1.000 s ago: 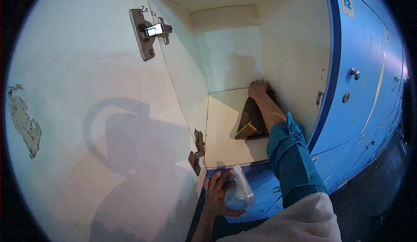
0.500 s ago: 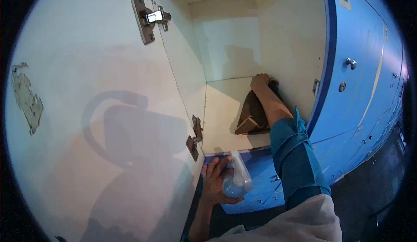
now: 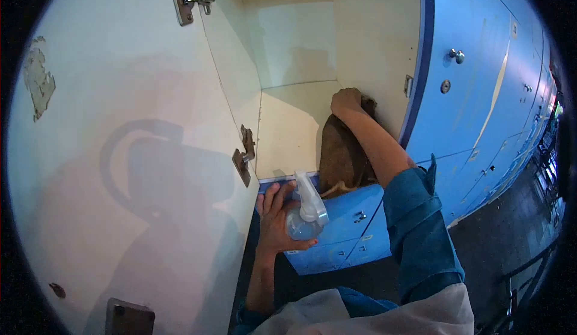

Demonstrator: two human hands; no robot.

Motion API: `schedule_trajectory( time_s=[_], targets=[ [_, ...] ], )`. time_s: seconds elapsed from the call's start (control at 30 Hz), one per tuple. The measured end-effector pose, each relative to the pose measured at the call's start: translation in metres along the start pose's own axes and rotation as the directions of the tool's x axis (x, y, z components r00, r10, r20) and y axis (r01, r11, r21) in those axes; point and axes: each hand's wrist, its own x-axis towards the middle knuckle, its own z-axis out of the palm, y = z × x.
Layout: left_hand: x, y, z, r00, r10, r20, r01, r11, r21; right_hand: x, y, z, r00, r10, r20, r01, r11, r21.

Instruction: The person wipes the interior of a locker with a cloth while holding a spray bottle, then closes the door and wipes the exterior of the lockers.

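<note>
My left hand [image 3: 277, 222] is wrapped round a clear bottle [image 3: 302, 227] with a white pump-like top, just in front of the locker's lower edge. Inside the open locker [image 3: 291, 130], my right hand [image 3: 347, 102] is closed on the top end of a dark brown cloth-like bundle [image 3: 342, 149], perhaps a bag. The bundle hangs beside the right wall, its lighter lower edge at the front sill. My right forearm hides part of its right side.
The white locker door [image 3: 144, 82] stands open on the left, with metal hinges [image 3: 243, 158] along it. Blue locker doors [image 3: 475, 88] with knobs run along the right, and more lie below. Dark floor [image 3: 481, 233] shows at lower right.
My right hand has drawn the brown bundle toward me, so its lower end now reaches the locker's front edge. The left hand still holds the bottle. The view has shifted downward and to the right.
</note>
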Motion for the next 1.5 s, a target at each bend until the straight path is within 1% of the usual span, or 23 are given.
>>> schedule_trajectory(
  time_s=[0.13, 0.17, 0.23, 0.27, 0.33, 0.43, 0.53, 0.63, 0.67, 0.7, 0.73, 0.77, 0.87, 0.97, 1.03, 1.07, 1.1, 1.17, 1.2, 1.23, 1.33, 1.43, 1.5],
  targets=[
    [0.001, 0.004, -0.001, 1.0, -0.01, 0.009, 0.01, 1.0, 0.019, -0.032, 0.006, -0.003, 0.994, -0.07, -0.085, 0.068, 0.997, -0.023],
    [0.001, 0.001, -0.001, 0.998, -0.023, 0.058, 0.022, 1.0, 0.021, -0.041, 0.008, -0.006, 0.993, -0.083, -0.081, 0.083, 0.997, -0.007],
    [0.003, 0.005, -0.002, 1.0, 0.01, 0.01, -0.01, 1.0, 0.022, -0.061, 0.011, -0.011, 0.991, -0.107, -0.076, 0.109, 0.994, 0.025],
    [0.005, 0.006, -0.002, 0.999, 0.029, -0.016, -0.029, 0.999, 0.023, -0.071, 0.014, -0.01, 0.983, -0.134, -0.127, 0.138, 0.99, 0.023],
    [0.006, 0.006, -0.001, 1.0, 0.024, -0.01, -0.024, 1.0, 0.021, -0.096, 0.016, -0.008, 0.954, -0.187, -0.232, 0.196, 0.981, 0.014],
    [0.003, 0.002, -0.001, 1.0, 0.012, 0.024, -0.012, 1.0, 0.023, -0.145, 0.02, -0.032, 0.951, -0.263, -0.161, 0.257, 0.965, -0.061],
    [0.001, 0.001, 0.001, 0.999, -0.004, 0.047, 0.002, 0.999, 0.037, -0.174, 0.03, -0.052, 0.946, -0.307, -0.105, 0.306, 0.952, -0.026],
    [0.001, -0.001, 0.002, 0.999, -0.003, 0.04, 0.001, 0.999, 0.038, -0.185, 0.05, -0.097, 0.892, -0.383, -0.239, 0.431, 0.88, 0.198],
    [0.001, -0.001, 0.002, 0.999, 0.0, 0.038, -0.002, 0.999, 0.034, -0.187, 0.05, -0.114, 0.843, -0.299, -0.447, 0.411, 0.894, 0.176],
    [0.001, 0.0, 0.002, 1.0, 0.013, 0.017, -0.013, 0.999, 0.032, -0.187, 0.046, -0.133, 0.747, -0.203, -0.633, 0.384, 0.909, 0.162],
    [0.003, 0.002, 0.002, 1.0, 0.026, -0.003, -0.026, 0.999, 0.028, -0.185, 0.042, -0.152, 0.626, -0.137, -0.768, 0.375, 0.916, 0.143],
    [0.004, 0.003, 0.001, 0.999, 0.039, -0.022, -0.038, 0.999, 0.025, -0.18, 0.037, -0.166, 0.48, -0.069, -0.875, 0.362, 0.924, 0.126],
    [0.003, 0.004, 0.003, 0.998, 0.048, -0.042, -0.047, 0.999, 0.01, -0.154, 0.023, -0.182, 0.198, -0.158, -0.967, 0.431, 0.901, -0.059],
    [0.004, 0.008, -0.002, 0.999, 0.04, -0.028, -0.04, 0.999, 0.008, -0.115, 0.014, -0.153, 0.319, -0.231, -0.919, 0.342, 0.933, -0.116],
    [0.002, 0.007, -0.003, 1.0, 0.013, 0.029, -0.013, 1.0, 0.006, -0.09, 0.014, -0.117, 0.458, -0.199, -0.866, 0.258, 0.962, -0.085],
    [0.002, 0.006, -0.003, 0.998, -0.001, 0.056, 0.0, 1.0, 0.008, -0.08, 0.015, -0.098, 0.585, -0.17, -0.793, 0.235, 0.971, -0.035],
    [0.002, 0.004, -0.003, 0.999, 0.007, 0.049, -0.008, 1.0, 0.015, -0.072, 0.016, -0.079, 0.699, -0.138, -0.702, 0.204, 0.979, 0.01],
    [0.001, 0.001, -0.001, 0.999, 0.026, 0.043, -0.027, 0.999, 0.029, -0.048, 0.022, -0.033, 0.847, -0.097, -0.523, 0.159, 0.984, 0.076],
    [0.002, 0.003, -0.002, 0.999, 0.025, 0.029, -0.026, 1.0, 0.017, -0.04, 0.023, -0.02, 0.933, -0.107, -0.343, 0.157, 0.98, 0.122],
    [0.003, 0.006, -0.004, 1.0, 0.026, 0.016, -0.026, 1.0, 0.004, -0.034, 0.022, -0.011, 0.982, -0.119, -0.15, 0.144, 0.975, 0.167],
    [0.004, 0.007, -0.003, 0.999, 0.04, -0.017, -0.04, 0.999, -0.015, -0.019, 0.008, 0.008, 0.985, -0.154, 0.083, 0.104, 0.898, 0.428],
    [0.003, 0.006, 0.001, 0.998, 0.053, -0.039, -0.053, 0.999, -0.004, -0.011, 0.007, 0.014, 0.964, -0.263, 0.033, 0.208, 0.828, 0.52],
    [0.003, 0.004, 0.003, 0.997, 0.063, -0.046, -0.063, 0.998, 0.007, 0.025, -0.01, 0.051, 0.912, -0.39, -0.128, 0.402, 0.783, 0.475]
  ],
)
